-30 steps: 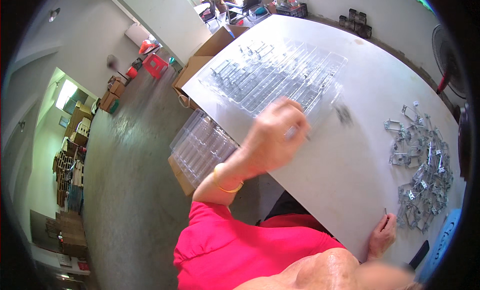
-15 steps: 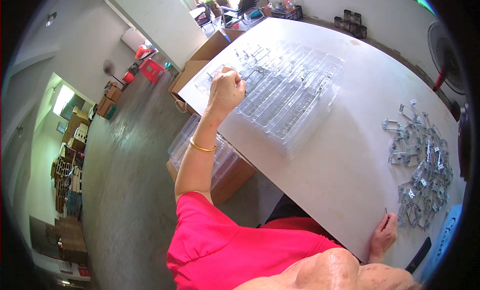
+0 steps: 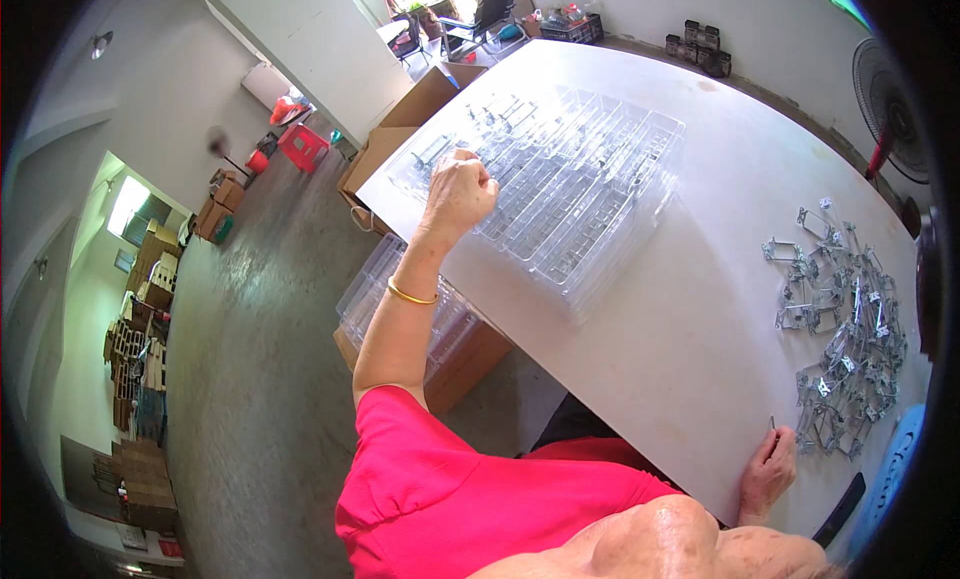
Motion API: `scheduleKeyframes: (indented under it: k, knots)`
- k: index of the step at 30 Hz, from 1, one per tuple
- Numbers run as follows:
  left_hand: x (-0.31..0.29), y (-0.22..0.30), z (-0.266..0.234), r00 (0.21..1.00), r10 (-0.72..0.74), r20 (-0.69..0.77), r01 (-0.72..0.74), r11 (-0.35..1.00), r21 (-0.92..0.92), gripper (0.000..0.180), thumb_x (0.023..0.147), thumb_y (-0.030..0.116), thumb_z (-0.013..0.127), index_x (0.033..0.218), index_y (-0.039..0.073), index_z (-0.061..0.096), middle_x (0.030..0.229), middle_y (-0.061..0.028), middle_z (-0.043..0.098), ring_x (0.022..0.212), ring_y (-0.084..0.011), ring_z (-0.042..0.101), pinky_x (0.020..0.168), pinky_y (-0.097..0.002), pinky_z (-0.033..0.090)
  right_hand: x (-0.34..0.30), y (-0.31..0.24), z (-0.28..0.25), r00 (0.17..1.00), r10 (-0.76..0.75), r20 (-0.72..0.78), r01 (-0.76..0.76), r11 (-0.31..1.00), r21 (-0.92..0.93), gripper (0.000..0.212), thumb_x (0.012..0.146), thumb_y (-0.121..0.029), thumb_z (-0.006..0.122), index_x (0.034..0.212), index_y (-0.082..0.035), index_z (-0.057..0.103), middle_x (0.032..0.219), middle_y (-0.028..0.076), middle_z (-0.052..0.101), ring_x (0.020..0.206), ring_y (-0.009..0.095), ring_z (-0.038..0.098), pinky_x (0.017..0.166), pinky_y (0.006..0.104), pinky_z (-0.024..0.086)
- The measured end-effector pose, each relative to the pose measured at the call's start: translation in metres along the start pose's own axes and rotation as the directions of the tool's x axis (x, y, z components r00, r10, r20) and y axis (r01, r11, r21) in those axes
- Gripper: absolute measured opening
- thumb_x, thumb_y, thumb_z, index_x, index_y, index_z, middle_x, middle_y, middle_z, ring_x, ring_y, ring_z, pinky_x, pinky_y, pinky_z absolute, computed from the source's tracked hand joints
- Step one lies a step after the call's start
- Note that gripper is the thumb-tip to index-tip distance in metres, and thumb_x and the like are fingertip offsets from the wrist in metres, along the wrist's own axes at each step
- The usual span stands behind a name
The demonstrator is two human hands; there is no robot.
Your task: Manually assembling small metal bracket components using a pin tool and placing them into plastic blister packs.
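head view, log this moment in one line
left hand: grip curled over clear plastic compartmented tray, hold unclear | right hand: grip shut on thin grey metal piece | silvery metal bracket pile: near right hand

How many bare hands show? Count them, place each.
2: left hand at the clear, rectangular plastic trays; right hand near the piled silvery metal brackets. No others show.

silver-grey metal pieces (image 3: 848,364), white table (image 3: 640,379), red shirt (image 3: 430,484)
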State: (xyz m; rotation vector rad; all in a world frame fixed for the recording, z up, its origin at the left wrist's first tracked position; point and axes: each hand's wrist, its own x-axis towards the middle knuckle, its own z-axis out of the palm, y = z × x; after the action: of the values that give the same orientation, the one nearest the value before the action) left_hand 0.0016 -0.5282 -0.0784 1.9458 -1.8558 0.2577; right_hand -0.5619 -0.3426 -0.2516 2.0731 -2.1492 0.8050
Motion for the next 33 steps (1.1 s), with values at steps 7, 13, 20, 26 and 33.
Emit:
scheduleKeyframes:
  k: [7, 13, 20, 26, 33]
  knots:
    - [-0.003, 0.001, -0.003, 1.0, 0.009, -0.016, -0.009, 1.0, 0.028, 0.019, 0.081, 0.012, 0.072, 0.084, -0.006, 0.076, 0.116, -0.0215, 0.07, 0.111, -0.0361, 0.065, 0.099, -0.0424, 0.05, 0.001, -0.003, -0.002, 1.0, -0.003, 0.004, 0.003, 1.0, 0.008, 0.009, 0.103, -0.011, 0.054, 0.1, -0.003, 0.054, 0.089, 0.018, 0.058, 0.082, 0.04, 0.061, 0.07, 0.0481, 0.046]
    - [-0.005, 0.004, -0.006, 0.999, -0.025, 0.02, 0.025, 1.0, -0.004, 0.018, 0.08, 0.014, 0.073, 0.078, -0.004, 0.075, 0.114, -0.0266, 0.068, 0.112, -0.0388, 0.063, 0.101, -0.0484, 0.046, 0.0, -0.002, -0.001, 1.0, -0.012, -0.009, 0.012, 1.0, 0.004, 0.009, 0.102, -0.011, 0.054, 0.1, -0.002, 0.054, 0.089, 0.019, 0.057, 0.083, 0.04, 0.06, 0.07, 0.0481, 0.046]
    - [-0.031, 0.056, -0.01, 0.908, 0.242, -0.342, -0.217, 0.97, 0.112, 0.013, 0.085, 0.013, 0.073, 0.088, 0.001, 0.07, 0.129, -0.0221, 0.062, 0.119, -0.0403, 0.058, 0.106, -0.0509, 0.041, 0.0, 0.001, 0.001, 1.0, -0.001, 0.006, 0.001, 1.0, -0.02, 0.009, 0.102, -0.011, 0.054, 0.1, -0.003, 0.053, 0.089, 0.019, 0.057, 0.083, 0.04, 0.06, 0.07, 0.0484, 0.045]
    - [-0.102, 0.15, 0.01, 0.755, 0.529, -0.387, -0.646, 0.698, -0.308, 0.012, 0.083, 0.009, 0.074, 0.086, 0.001, 0.065, 0.133, -0.0201, 0.059, 0.131, -0.0398, 0.052, 0.112, -0.0537, 0.04, 0.0, -0.001, -0.002, 1.0, -0.013, -0.027, 0.013, 1.0, -0.006, 0.01, 0.102, -0.013, 0.054, 0.101, -0.003, 0.054, 0.088, 0.019, 0.058, 0.082, 0.041, 0.06, 0.07, 0.0492, 0.045]
    - [-0.173, 0.19, 0.087, 0.774, 0.631, 0.058, -0.529, 0.694, -0.488, 0.067, 0.096, 0.045, 0.063, 0.147, 0.003, 0.049, 0.161, -0.0253, 0.031, 0.152, -0.0424, 0.024, 0.123, -0.0611, 0.013, -0.005, -0.001, -0.003, 1.0, -0.009, -0.019, 0.01, 1.0, 0.02, 0.011, 0.104, -0.015, 0.052, 0.1, -0.005, 0.054, 0.088, 0.018, 0.061, 0.082, 0.041, 0.061, 0.07, 0.0491, 0.046]
